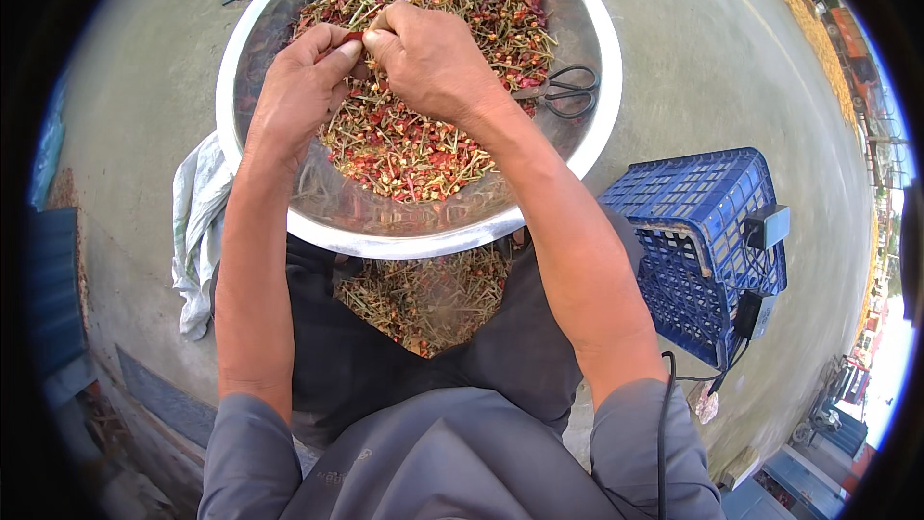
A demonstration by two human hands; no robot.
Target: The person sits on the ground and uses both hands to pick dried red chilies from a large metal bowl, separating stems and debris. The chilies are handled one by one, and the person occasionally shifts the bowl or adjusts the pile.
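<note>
My left hand (294, 97) pinches a dried red chili pepper (353, 37) between thumb and fingers. Against its other end, the thumb and curled fingers of my right hand (437, 65) are closed, though what they grip there is mostly hidden. Both hands are above a wide metal basin (610, 58) with a pale rim. Inside it lies a heap of chili stems and red pepper bits (411, 152). A pair of scissors (570, 92) with black handles rests at the basin's right side, its blades partly covered by the heap.
A blue plastic crate (693, 195) lies on the concrete floor (693, 50) at the right, with small devices and a cable (663, 433) attached. White cloth (198, 231) hangs by the basin's left. More stems (426, 296) lie on the ground between my legs.
</note>
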